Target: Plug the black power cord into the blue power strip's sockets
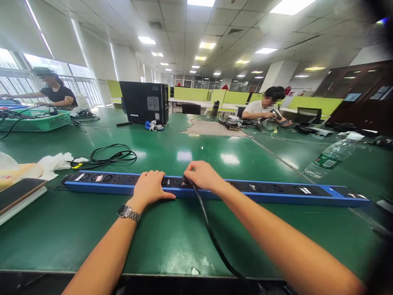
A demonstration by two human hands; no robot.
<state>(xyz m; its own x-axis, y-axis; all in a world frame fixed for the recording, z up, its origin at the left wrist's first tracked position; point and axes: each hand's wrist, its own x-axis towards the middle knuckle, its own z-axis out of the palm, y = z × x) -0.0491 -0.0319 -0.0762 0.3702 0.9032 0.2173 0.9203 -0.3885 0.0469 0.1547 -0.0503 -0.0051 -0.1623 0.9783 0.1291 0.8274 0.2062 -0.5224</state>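
Note:
A long blue power strip (260, 196) with black sockets lies across the green table. My left hand (150, 187), with a metal-band watch on the wrist, rests over the strip left of its middle, fingers on the far edge and thumb along the near side. Just to the right, my right hand (201, 175) has its fingers closed round a black plug (186, 180) at a socket. How far the plug sits in the socket is hidden. From it a black cable (208, 225) runs down over the table's front edge.
A coiled black cable (113, 155) and crumpled tissue (57, 162) lie behind the strip's left end. Near the left edge is a phone-like dark slab (20, 194). A bottle (333, 157) stands tilted at right. Farther back are a green basket (46, 121), black computer case (144, 102) and two people.

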